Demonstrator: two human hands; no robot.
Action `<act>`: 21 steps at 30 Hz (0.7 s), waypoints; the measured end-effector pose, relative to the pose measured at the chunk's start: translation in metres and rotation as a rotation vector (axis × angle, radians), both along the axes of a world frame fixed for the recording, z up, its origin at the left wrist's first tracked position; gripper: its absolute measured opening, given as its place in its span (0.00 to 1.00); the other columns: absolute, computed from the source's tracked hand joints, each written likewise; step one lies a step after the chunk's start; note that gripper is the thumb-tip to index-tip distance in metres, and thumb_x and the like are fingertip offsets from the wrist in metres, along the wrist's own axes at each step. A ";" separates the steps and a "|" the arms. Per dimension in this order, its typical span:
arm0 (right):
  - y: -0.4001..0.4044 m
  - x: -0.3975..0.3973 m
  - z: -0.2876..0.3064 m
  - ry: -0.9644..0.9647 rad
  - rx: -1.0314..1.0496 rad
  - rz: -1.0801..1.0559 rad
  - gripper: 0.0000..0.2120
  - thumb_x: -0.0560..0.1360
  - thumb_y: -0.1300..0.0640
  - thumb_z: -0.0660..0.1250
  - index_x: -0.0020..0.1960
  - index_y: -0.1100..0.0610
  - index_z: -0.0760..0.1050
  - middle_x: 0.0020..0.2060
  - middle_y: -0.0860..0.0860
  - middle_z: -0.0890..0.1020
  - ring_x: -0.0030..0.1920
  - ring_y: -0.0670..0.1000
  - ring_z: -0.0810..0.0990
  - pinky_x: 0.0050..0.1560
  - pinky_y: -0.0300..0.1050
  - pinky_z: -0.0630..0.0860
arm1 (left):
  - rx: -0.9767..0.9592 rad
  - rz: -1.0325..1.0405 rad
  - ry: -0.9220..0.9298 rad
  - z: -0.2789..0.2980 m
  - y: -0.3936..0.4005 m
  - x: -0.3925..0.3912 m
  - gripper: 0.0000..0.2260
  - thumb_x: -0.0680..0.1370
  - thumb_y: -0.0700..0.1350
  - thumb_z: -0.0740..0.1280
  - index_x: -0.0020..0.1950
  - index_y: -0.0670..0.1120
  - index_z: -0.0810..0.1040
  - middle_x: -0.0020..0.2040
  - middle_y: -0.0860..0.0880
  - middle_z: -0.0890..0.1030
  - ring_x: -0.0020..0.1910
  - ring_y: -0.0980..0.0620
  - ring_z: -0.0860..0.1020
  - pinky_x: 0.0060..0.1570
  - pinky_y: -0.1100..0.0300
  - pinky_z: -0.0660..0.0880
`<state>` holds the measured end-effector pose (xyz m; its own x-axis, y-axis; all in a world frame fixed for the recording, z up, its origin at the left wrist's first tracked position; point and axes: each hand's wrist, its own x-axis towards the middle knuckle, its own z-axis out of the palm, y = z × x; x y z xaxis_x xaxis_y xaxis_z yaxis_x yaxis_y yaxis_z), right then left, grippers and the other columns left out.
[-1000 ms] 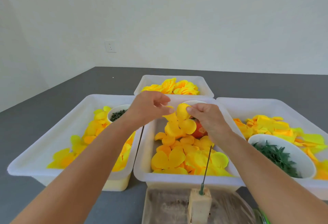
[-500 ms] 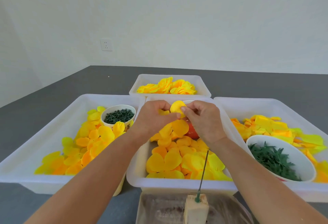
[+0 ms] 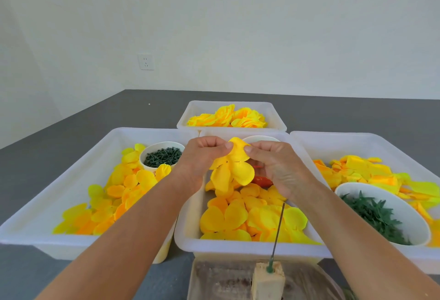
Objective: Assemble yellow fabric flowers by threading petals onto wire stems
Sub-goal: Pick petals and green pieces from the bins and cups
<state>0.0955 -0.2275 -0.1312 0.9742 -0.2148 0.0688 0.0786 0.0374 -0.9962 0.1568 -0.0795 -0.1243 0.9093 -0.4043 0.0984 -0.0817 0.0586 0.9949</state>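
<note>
Both hands hold one yellow petal piece above the middle white tray. My left hand pinches its upper lobe from the left, and my right hand pinches it from the right. The lower lobes hang loose over the heap of yellow petals in the tray. A thin green wire stem stands upright in a small wooden block at the near edge, below my right wrist and apart from the petal.
The left tray holds petals and a cup of dark green parts. In the right tray lie petals and a white bowl of green leaves. Finished yellow flowers fill the far tray. A red object shows behind my right hand.
The camera view shifted, exposing the cup in the left tray. My hands have spread the petal piece open, so its lower lobes now hang down between them.
</note>
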 end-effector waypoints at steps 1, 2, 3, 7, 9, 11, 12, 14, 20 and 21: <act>0.000 0.000 0.002 0.017 0.016 0.046 0.07 0.74 0.60 0.67 0.47 0.64 0.80 0.40 0.59 0.84 0.39 0.55 0.82 0.43 0.49 0.80 | -0.025 -0.017 0.054 0.001 0.001 0.000 0.04 0.74 0.39 0.68 0.39 0.42 0.78 0.38 0.44 0.78 0.38 0.49 0.75 0.42 0.57 0.73; 0.000 -0.001 0.003 0.031 0.050 0.085 0.07 0.73 0.60 0.68 0.46 0.64 0.80 0.38 0.58 0.84 0.38 0.54 0.82 0.40 0.46 0.80 | -0.069 -0.064 0.118 0.001 0.001 0.001 0.03 0.74 0.40 0.67 0.41 0.41 0.78 0.39 0.44 0.79 0.38 0.49 0.76 0.42 0.57 0.74; 0.000 -0.002 0.005 0.037 0.111 0.124 0.07 0.71 0.59 0.68 0.44 0.63 0.79 0.36 0.56 0.83 0.36 0.53 0.82 0.37 0.43 0.80 | -0.114 -0.132 0.178 0.002 0.001 0.001 0.04 0.73 0.41 0.67 0.43 0.41 0.79 0.39 0.44 0.81 0.38 0.49 0.78 0.41 0.57 0.76; -0.001 -0.003 0.010 -0.005 0.319 0.192 0.09 0.65 0.57 0.68 0.40 0.62 0.77 0.33 0.55 0.83 0.32 0.51 0.82 0.34 0.42 0.80 | -0.091 -0.279 0.188 0.003 -0.001 -0.002 0.12 0.68 0.47 0.67 0.45 0.41 0.79 0.38 0.47 0.83 0.35 0.52 0.80 0.36 0.60 0.78; -0.001 -0.004 0.009 -0.031 0.275 0.132 0.09 0.64 0.55 0.69 0.39 0.61 0.77 0.32 0.54 0.83 0.31 0.50 0.81 0.31 0.40 0.78 | -0.088 -0.239 0.140 0.002 -0.001 -0.003 0.10 0.67 0.47 0.68 0.42 0.41 0.79 0.35 0.48 0.82 0.33 0.53 0.79 0.32 0.63 0.76; -0.001 -0.003 0.006 -0.053 0.192 0.038 0.10 0.63 0.53 0.71 0.38 0.59 0.80 0.32 0.54 0.84 0.31 0.49 0.82 0.30 0.39 0.78 | -0.055 -0.217 0.081 0.002 0.001 -0.003 0.08 0.66 0.46 0.70 0.40 0.42 0.78 0.33 0.48 0.81 0.32 0.53 0.78 0.31 0.64 0.75; -0.001 -0.002 0.005 -0.060 0.178 0.008 0.11 0.63 0.51 0.72 0.38 0.59 0.81 0.33 0.54 0.84 0.31 0.50 0.82 0.30 0.39 0.78 | -0.040 -0.211 0.051 0.002 0.001 -0.004 0.07 0.66 0.45 0.71 0.38 0.43 0.78 0.33 0.49 0.81 0.31 0.54 0.77 0.31 0.64 0.75; -0.001 -0.001 0.005 -0.048 0.188 0.003 0.15 0.64 0.46 0.71 0.39 0.58 0.82 0.36 0.55 0.85 0.34 0.51 0.83 0.31 0.41 0.78 | -0.042 -0.112 -0.023 0.000 -0.001 -0.004 0.04 0.68 0.40 0.72 0.37 0.43 0.77 0.33 0.48 0.79 0.30 0.54 0.76 0.30 0.64 0.73; -0.002 -0.001 0.003 0.040 0.137 0.091 0.15 0.64 0.54 0.72 0.49 0.58 0.80 0.42 0.55 0.84 0.41 0.53 0.83 0.43 0.46 0.81 | -0.216 0.065 -0.089 -0.001 -0.001 -0.001 0.07 0.70 0.35 0.71 0.35 0.43 0.75 0.35 0.45 0.76 0.33 0.50 0.73 0.33 0.61 0.71; -0.001 -0.002 0.004 0.080 0.152 0.099 0.16 0.64 0.53 0.72 0.50 0.58 0.80 0.42 0.55 0.85 0.40 0.52 0.84 0.41 0.45 0.81 | -0.231 0.050 -0.106 -0.001 -0.001 -0.001 0.06 0.68 0.36 0.71 0.36 0.43 0.75 0.36 0.45 0.77 0.36 0.48 0.74 0.36 0.58 0.72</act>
